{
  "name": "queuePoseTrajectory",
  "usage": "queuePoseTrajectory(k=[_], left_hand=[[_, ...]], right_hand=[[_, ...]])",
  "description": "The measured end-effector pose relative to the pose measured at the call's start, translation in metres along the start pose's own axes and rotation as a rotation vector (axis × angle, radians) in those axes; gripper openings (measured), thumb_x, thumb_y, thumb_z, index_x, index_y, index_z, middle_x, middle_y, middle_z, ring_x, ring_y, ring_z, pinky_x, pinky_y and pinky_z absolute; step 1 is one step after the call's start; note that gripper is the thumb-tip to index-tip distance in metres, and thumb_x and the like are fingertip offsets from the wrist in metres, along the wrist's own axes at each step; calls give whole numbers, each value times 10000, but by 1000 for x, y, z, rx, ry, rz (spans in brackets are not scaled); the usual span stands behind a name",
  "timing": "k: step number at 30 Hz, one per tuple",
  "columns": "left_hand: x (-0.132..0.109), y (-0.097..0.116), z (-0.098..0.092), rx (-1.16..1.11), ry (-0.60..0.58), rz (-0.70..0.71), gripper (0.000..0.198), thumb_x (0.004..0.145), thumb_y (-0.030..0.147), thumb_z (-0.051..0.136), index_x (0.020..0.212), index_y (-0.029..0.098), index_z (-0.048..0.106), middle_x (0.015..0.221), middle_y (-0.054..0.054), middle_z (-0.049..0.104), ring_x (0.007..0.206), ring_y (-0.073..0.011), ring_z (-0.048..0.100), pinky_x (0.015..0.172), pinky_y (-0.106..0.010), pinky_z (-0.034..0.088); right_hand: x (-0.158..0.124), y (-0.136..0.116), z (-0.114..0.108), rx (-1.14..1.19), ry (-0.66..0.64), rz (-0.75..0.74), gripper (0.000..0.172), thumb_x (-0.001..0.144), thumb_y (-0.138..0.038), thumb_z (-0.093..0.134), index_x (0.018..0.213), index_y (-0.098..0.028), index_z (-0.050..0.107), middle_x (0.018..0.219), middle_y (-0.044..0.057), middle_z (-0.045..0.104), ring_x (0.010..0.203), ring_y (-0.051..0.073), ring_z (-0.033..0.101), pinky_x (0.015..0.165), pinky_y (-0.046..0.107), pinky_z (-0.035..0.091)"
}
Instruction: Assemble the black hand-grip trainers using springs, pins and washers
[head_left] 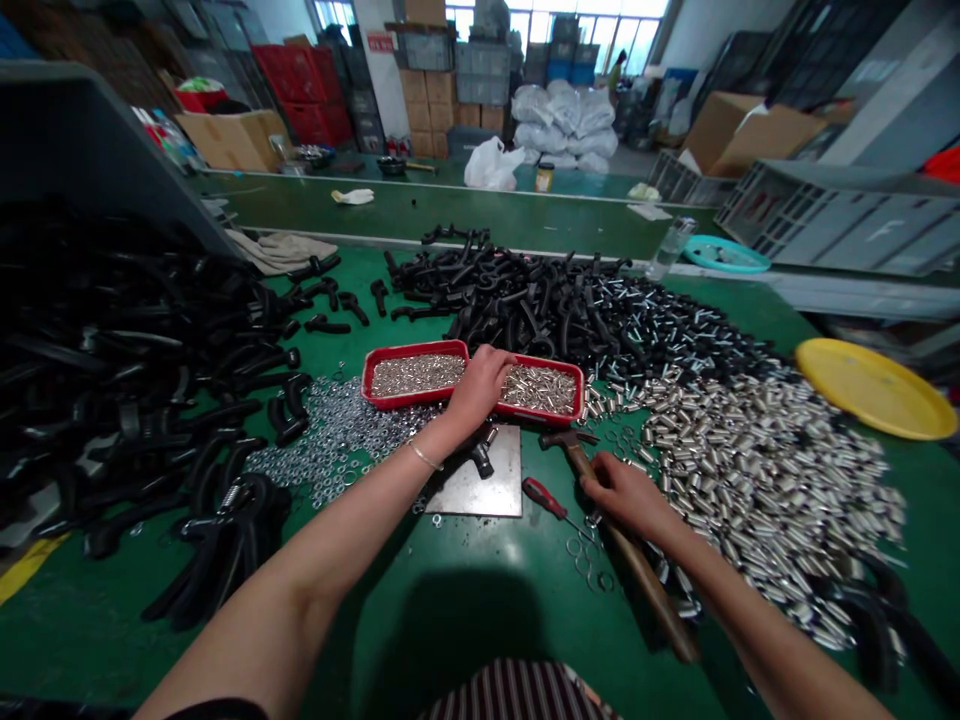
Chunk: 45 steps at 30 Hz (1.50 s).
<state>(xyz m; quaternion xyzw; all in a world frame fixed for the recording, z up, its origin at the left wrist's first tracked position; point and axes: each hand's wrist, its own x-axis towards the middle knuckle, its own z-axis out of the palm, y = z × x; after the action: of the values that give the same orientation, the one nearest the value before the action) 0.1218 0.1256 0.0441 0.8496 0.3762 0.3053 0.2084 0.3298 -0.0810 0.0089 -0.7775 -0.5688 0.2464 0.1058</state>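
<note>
My left hand (480,385) is at the inner end of the right red tray (582,395), fingers bent together over its small metal pins (540,388); whatever is in the fingertips is hidden. Beside it lies the left red tray (366,378), filled with finer metal pieces (416,375). Below my left wrist, a black plastic handle part (481,460) rests on a square metal plate (495,490). My right hand (626,495) is closed around the wooden handle of a hammer (649,580), whose head lies near the right tray. Between plate and hammer is a red-handled screwdriver (544,497).
Black handle parts (517,290) are heaped behind the trays and at left, by a tilted grey bin (105,150). Loose nuts (330,430) spread left; metal sleeves (765,480) pile right, near a yellow lid (874,385). Wire rings (589,560) lie by the screwdriver.
</note>
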Motion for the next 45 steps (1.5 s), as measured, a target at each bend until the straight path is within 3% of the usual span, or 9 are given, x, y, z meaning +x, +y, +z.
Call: queuePoseTrajectory(k=[9, 13, 18, 25, 29, 33, 37, 41, 45], left_hand=[[-93, -18, -27, -66, -174, -234, 208, 924, 336, 592, 788, 180, 603, 842, -15, 638, 818, -173, 609, 775, -284, 456], [-97, -28, -15, 28, -138, -304, 214, 937, 317, 561, 782, 173, 584, 851, -34, 621, 842, -190, 603, 779, -305, 448], [-97, -29, -6, 113, -145, -297, 216, 954, 322, 542, 799, 177, 584, 872, -45, 626, 844, -196, 609, 781, -316, 454], [-99, -25, -10, 425, -260, 131, 222, 979, 343, 521, 908, 154, 613, 966, -117, 616, 998, -271, 575, 904, -418, 425], [-116, -19, -16, 390, -177, -2, 682, 813, 598, 684, 1258, 109, 520, 1180, -179, 586, 1107, -342, 537, 950, -490, 423], [-137, -14, -14, 254, -148, -89, 938, 766, 517, 763, 1461, 101, 290, 1237, -189, 581, 1153, -353, 534, 1008, -521, 409], [-141, -18, -10, 194, -168, -90, 956, 776, 417, 764, 1503, 121, 218, 1303, -196, 555, 1213, -362, 514, 1058, -550, 380], [-140, -23, -9, 145, -186, -80, 974, 776, 393, 758, 1520, 123, 191, 1290, -188, 568, 1231, -358, 505, 1079, -546, 370], [-141, -22, -10, 136, -191, -124, 980, 776, 393, 753, 1528, 129, 184, 1237, -173, 596, 1218, -357, 512, 1069, -553, 379]], right_hand=[[-14, -12, -27, 1020, -401, 316, 398, 871, -579, 549, 1027, -228, 655, 936, 90, 713, 752, 206, 664, 602, 307, 516], [-21, -20, -19, 934, -360, 268, 374, 889, -578, 549, 956, -220, 637, 858, 51, 682, 650, 169, 610, 535, 267, 475], [-36, -22, -11, 579, -240, -57, 419, 920, -615, 484, 920, -216, 611, 794, 15, 613, 716, 182, 578, 623, 280, 479], [-32, -32, -11, 335, -215, -177, 333, 991, -512, 397, 1017, -234, 577, 758, 30, 645, 626, 193, 608, 577, 294, 461], [-29, -59, -19, 174, -66, -289, 313, 997, -456, 402, 1067, -231, 609, 824, 64, 693, 729, 226, 648, 644, 309, 449], [-26, -91, -19, 172, 56, -389, 356, 1015, -450, 348, 1191, -232, 567, 1014, 96, 703, 879, 240, 664, 741, 315, 462], [-4, -96, -4, 41, -50, -307, 313, 989, -439, 370, 970, -207, 579, 852, 105, 696, 740, 242, 653, 651, 318, 428], [11, -83, 9, 234, -184, -188, 350, 996, -496, 321, 924, -228, 533, 679, 30, 652, 591, 203, 621, 583, 295, 419], [3, -81, 15, 261, -27, -205, 368, 1000, -507, 322, 1052, -222, 549, 799, 51, 677, 723, 228, 650, 672, 316, 458]])
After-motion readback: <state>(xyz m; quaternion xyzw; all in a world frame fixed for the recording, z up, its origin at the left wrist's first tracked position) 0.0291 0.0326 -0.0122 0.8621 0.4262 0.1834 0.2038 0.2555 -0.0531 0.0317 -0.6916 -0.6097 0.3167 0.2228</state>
